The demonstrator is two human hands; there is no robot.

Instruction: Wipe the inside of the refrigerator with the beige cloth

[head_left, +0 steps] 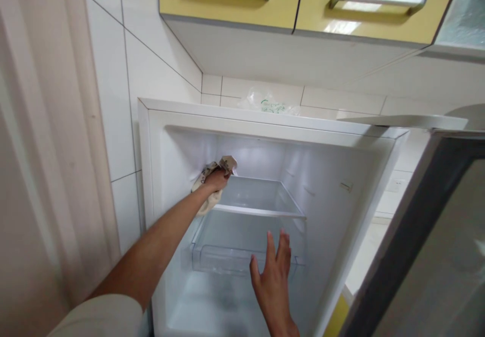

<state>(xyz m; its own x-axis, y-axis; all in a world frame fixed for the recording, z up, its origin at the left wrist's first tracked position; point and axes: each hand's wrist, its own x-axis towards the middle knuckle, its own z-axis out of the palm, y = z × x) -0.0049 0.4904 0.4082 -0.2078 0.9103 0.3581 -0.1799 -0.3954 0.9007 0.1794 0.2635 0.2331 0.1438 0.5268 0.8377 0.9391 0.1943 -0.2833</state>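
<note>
My left hand (216, 180) reaches into the open fridge (151, 195) and grips a pale cloth with dark print (207, 205). The bunched cloth lies around the fingers, close to the inner left wall and the left end of the upper glass shelf (261, 195). My right hand (273, 281) is raised in front of the lower part of the fridge, fingers spread and holding nothing. Behind it sits a clear plastic drawer (223, 260) under a lower shelf, partly covered by that hand.
The fridge door (413, 236) stands open on the right. Yellow cabinets (235, 3) with metal handles hang overhead. A clear plastic bag (271, 103) lies on top of the fridge. White tiles (109, 89) and a pinkish curtain-like surface (49, 125) are at left.
</note>
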